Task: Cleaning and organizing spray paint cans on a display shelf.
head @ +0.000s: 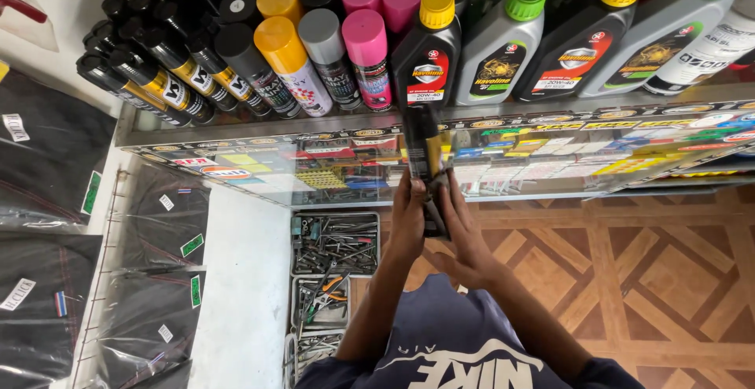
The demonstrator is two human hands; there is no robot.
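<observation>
Head view: left hand (409,220) and right hand (458,228) both closed around the lower end of a long black-and-yellow packaged part (423,149), held upright just in front of the glass counter edge (236,141), below the oil bottles (503,39) and spray cans (291,58). Open wood floor (653,279) lies to the right; tool trays (334,243) sit close on the left. Fingers hide the part's lower end, so what it is stays unclear.

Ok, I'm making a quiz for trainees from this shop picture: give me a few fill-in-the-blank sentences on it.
1. Both hands, left hand and right hand, hold one long black and ____ package.
2. The spray cans lie on the ____ counter.
3. The tool trays sit on the ____.

Missing: yellow; glass; floor
</observation>
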